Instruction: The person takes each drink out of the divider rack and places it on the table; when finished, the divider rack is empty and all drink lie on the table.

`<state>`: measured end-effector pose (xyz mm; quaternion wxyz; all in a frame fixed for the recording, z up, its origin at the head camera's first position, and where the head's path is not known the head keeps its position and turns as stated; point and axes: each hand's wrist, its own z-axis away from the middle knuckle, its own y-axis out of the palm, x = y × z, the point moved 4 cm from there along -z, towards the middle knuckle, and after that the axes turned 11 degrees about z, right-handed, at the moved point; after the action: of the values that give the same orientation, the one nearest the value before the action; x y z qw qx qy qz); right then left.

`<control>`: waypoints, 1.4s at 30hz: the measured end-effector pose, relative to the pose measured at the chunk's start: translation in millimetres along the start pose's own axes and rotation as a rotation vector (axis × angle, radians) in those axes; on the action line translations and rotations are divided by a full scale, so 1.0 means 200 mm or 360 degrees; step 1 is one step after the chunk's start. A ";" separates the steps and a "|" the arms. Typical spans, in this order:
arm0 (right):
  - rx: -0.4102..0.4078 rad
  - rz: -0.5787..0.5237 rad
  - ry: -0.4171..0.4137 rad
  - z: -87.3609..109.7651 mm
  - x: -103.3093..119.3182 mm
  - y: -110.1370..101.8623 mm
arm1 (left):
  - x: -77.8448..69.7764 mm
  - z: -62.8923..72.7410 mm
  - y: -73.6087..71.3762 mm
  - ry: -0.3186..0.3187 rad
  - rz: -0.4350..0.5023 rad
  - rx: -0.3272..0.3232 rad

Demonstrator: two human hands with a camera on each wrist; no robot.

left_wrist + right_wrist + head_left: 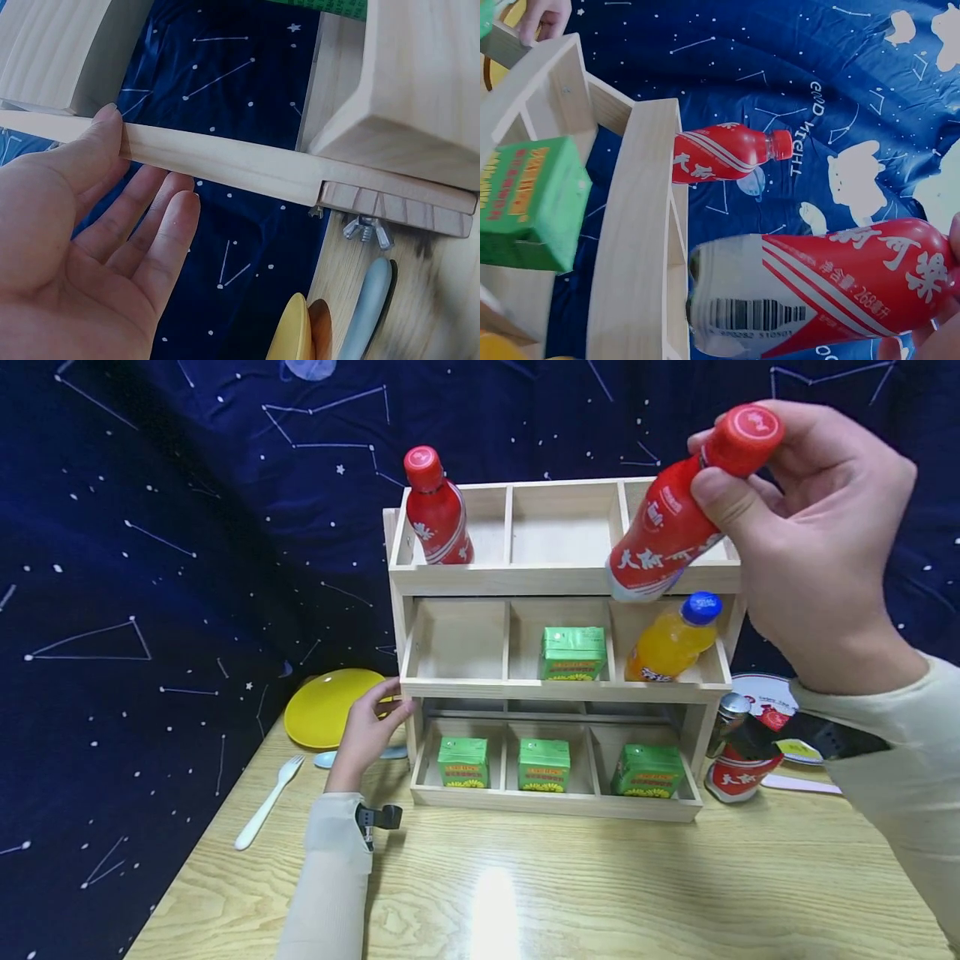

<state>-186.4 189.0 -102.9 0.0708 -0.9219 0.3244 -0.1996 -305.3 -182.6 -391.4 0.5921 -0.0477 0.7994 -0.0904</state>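
Observation:
My right hand (832, 518) grips a red cola bottle (663, 531) by its neck, just under the red cap. The bottle leans, its base in front of the top tier's right section. In the right wrist view the bottle (817, 289) lies across the lower right. My left hand (367, 727) holds the side strip of a three-tier wooden shelf (555, 689), thumb on one face and index finger partly hidden behind; the left wrist view shows the strip (225, 161) closely. Another red cola bottle (440, 518) stands in the top tier's left section.
The middle tier holds a green drink carton (573, 653) and an orange soda bottle (671, 643). Several green cartons sit in the bottom tier. A yellow plate (322, 710) and a fork (268, 802) lie left; a red-and-white can (738, 777) stands right.

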 end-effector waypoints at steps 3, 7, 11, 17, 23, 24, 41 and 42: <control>0.0085 0.0091 0.0087 0.07 -0.03 -0.06 | -0.08 0.03 0.01 0.0004 -0.0020 0.0005; 0.0160 0.0085 0.0328 0.18 -0.11 -0.15 | -0.14 0.05 0.03 0.0014 -0.0024 0.0007; 0.0192 0.0041 0.0571 0.28 -0.19 -0.23 | -0.13 0.05 0.02 0.0007 -0.0021 0.0012; 0.0129 -0.0596 0.0656 0.47 -0.34 -0.31 | 0.01 -0.01 0.00 -0.0010 0.0013 -0.0003; 0.0172 -0.0554 0.0676 0.68 -0.46 -0.40 | 0.07 -0.02 -0.01 -0.0002 -0.0004 -0.0006; 0.0177 -0.0526 0.0687 0.71 -0.48 -0.41 | 0.07 -0.02 -0.01 0.0003 -0.0003 -0.0007; 0.0168 -0.0166 0.1053 1.14 -0.89 -0.60 | 0.07 -0.03 0.00 -0.0019 -0.0019 -0.0005; 0.0182 -0.0113 0.1073 1.15 -0.91 -0.61 | 0.07 -0.03 0.00 -0.0016 -0.0023 -0.0007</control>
<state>-150.9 398.0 -339.9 0.0040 -0.8093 0.2856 -0.5132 -315.6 -185.3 -403.4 0.5953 -0.0552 0.7963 -0.0926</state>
